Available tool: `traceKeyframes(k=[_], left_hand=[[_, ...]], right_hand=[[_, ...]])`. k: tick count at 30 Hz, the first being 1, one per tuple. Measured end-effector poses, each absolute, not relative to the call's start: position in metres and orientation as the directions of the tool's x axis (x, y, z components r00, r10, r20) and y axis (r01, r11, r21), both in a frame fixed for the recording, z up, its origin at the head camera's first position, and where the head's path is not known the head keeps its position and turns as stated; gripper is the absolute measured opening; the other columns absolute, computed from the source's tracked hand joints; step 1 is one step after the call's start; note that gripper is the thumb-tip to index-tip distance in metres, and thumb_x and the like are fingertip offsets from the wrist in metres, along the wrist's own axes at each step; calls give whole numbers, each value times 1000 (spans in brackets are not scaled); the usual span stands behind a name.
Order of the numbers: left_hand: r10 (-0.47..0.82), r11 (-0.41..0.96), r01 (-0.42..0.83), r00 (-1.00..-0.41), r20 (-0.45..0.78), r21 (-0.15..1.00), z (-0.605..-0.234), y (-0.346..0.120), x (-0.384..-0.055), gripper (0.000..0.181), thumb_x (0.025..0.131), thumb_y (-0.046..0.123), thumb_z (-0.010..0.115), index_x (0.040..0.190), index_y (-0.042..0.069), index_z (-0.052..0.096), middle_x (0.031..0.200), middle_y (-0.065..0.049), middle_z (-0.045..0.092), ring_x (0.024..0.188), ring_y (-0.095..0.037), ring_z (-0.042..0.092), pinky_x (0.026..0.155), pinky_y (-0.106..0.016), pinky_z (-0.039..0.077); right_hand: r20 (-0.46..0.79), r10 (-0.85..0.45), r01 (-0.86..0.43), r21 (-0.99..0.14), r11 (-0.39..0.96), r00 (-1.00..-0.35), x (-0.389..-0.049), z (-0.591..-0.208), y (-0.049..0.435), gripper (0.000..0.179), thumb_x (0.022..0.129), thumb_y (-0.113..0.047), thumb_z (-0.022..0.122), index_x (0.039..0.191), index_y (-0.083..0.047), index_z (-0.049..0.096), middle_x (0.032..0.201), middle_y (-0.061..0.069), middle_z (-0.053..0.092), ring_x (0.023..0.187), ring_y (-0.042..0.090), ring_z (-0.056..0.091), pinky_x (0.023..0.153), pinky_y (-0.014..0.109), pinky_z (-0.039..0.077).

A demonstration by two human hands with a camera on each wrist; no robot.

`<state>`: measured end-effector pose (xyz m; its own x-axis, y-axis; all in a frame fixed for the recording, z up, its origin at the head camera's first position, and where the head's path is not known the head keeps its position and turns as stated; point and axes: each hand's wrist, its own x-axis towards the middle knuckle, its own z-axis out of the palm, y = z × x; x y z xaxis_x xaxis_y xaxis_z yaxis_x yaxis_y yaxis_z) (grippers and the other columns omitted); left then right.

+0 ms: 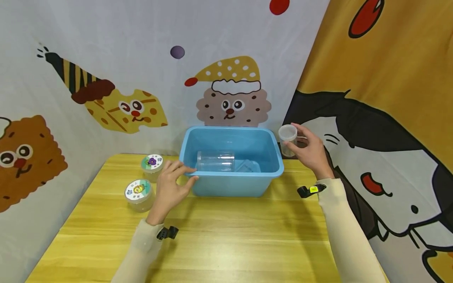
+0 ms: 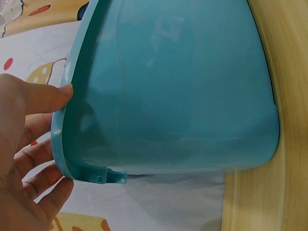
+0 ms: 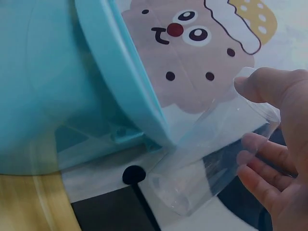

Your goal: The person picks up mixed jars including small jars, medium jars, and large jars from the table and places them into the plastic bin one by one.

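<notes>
My right hand [image 1: 311, 151] grips a clear plastic cup [image 1: 287, 142] near its top, thumb on one side and fingers on the other. In the right wrist view the cup [image 3: 204, 159] hangs tilted beside the end of a blue plastic bin [image 3: 122, 72]. My left hand [image 1: 172, 188] pinches the rim of that bin [image 1: 230, 184] at its near left corner. The left wrist view shows the thumb [image 2: 55, 97] on the outer side of the rim and the fingers behind it. Inside the bin a clear cylinder [image 1: 216, 161] lies on its side, with another clear piece [image 1: 247, 166] to its right.
Two round clear tubs with printed lids stand left of the bin: one with a purple flower [image 1: 153, 163], one with a yellow figure [image 1: 139, 190]. The wooden table [image 1: 226, 239] ends at a cartoon-printed cloth [image 1: 226, 35] behind the bin.
</notes>
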<state>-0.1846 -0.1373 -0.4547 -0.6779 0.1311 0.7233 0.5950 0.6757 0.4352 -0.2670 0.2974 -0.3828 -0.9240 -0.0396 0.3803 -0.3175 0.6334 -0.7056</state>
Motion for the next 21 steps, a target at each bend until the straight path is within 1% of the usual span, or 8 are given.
traceKeyframes(k=[4, 7, 17, 21], left_hand=[[132, 683, 600, -662, 738, 416, -454, -137, -185, 24, 74, 18, 93, 95, 11, 81, 85, -1, 65, 83, -19, 50, 72, -34, 42], [132, 683, 601, -661, 739, 415, -453, -137, -185, 24, 74, 17, 93, 95, 11, 81, 85, -1, 65, 83, -19, 50, 71, -34, 43], [122, 684, 588, -676, 726, 432, -453, -137, -184, 26, 74, 17, 93, 95, 11, 81, 87, -1, 67, 83, -19, 50, 72, -31, 40], [125, 680, 592, -674, 728, 432, -453, -137, -183, 25, 74, 16, 93, 95, 10, 81, 86, -3, 67, 83, -20, 50, 72, -31, 40]], right_hand=[[410, -89, -366, -671, 645, -908, -265, -376, 291, 65, 92, -23, 79, 150, -20, 52, 140, 16, 61, 129, 38, 58, 108, 62, 46], [415, -125, -387, -644, 660, -901, -264, -370, 287, 64, 91, -19, 80, 149, -16, 53, 139, 16, 62, 128, 36, 58, 108, 61, 46], [431, -230, -455, -545, 705, -873, -263, -353, 275, 66, 89, -18, 81, 149, -18, 54, 136, 13, 63, 125, 32, 58, 107, 60, 47], [445, -275, -489, -492, 720, -852, -263, -347, 269, 65, 87, -17, 83, 147, -14, 56, 134, 14, 64, 122, 33, 58, 105, 59, 48]])
